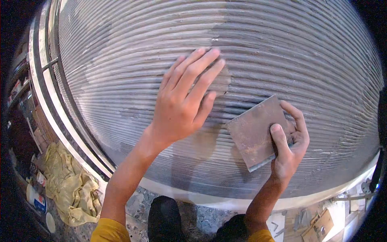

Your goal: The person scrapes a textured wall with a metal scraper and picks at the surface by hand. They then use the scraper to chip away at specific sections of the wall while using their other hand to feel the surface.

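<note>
A broad grey panel with curved ridges (161,34) fills most of the view. My left hand (183,94) is over its middle, palm toward the ridges and fingers stretched out, with nothing held. To the right, my right hand (294,139) grips a flat, dusty brown sanding block (256,133). The thumb lies on the block's near face and the fingers wrap behind its right edge. The block is tilted, its brown face toward me, and overlaps the lower ridges.
A white and black frame (52,103) borders the panel on the left. Crumpled yellowish cloth (70,185) and a white bottle (36,197) lie at the lower left. Cardboard (318,228) and scraps are on the floor at lower right. My dark-clad legs (164,218) show below.
</note>
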{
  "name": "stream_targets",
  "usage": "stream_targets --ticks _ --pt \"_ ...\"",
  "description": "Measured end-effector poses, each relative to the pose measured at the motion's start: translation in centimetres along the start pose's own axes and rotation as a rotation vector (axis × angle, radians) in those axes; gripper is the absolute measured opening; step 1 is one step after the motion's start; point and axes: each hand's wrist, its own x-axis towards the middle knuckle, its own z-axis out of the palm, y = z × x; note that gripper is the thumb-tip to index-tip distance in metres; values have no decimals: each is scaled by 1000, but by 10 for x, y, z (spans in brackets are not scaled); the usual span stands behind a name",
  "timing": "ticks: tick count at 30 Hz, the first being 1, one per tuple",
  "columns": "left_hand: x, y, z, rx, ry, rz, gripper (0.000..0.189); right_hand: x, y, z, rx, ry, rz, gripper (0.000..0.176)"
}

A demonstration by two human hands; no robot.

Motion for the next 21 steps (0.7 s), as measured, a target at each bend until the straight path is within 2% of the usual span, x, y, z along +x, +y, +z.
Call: stream_targets --ticks 2,5,11,14,16,17,21 --pt "-14 -1 5 -49 35 -4 49 3 3 -7 -10 -3 -22 44" --pt "-30 2 8 64 -43 81 43 3 9 -16 -9 -21 -14 43" --pt "-38 35 15 140 -102 -26 44 2 8 -12 -27 24 -61 46" --pt "-44 43 21 28 -121 -21 47 0 10 -14 -37 20 -50 47" --pt "-53 33 28 -70 17 -33 50 0 13 -16 -26 37 -56 50" --pt "-48 37 20 -3 20 -124 51 0 14 -16 -26 35 -54 50" --pt "-41 64 22 79 -11 -249 51 -3 17 -13 -55 71 -75 50"
